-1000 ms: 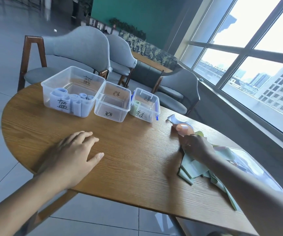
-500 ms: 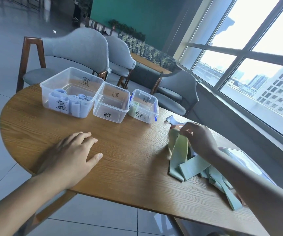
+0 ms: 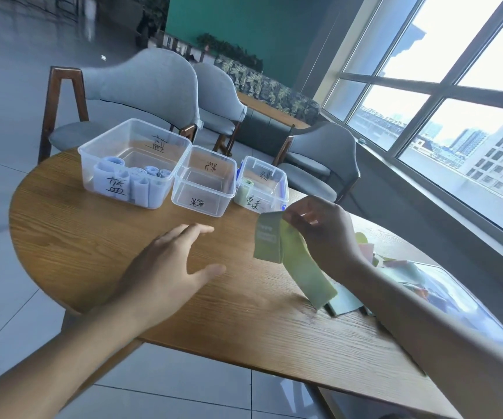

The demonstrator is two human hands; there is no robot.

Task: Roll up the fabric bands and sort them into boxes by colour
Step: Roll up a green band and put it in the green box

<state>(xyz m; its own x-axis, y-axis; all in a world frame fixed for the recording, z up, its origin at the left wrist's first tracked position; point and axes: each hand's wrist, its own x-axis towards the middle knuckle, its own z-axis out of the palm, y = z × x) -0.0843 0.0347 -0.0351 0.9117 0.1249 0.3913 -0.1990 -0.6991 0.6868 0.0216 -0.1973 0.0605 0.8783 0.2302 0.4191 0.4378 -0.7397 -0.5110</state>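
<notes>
as pinched, green band (image 3: 289,252) under right hand (image 3: 322,234)

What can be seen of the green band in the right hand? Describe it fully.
The green band is a flat, pale yellow-green strip of soft, matte fabric, unrolled. The right hand pinches its top end, lifted above the table. A short flap bearing faint printed marks folds over at the grip and hangs down; the longer length slopes down to the right, its lower end reaching the loose bands lying there.
</notes>
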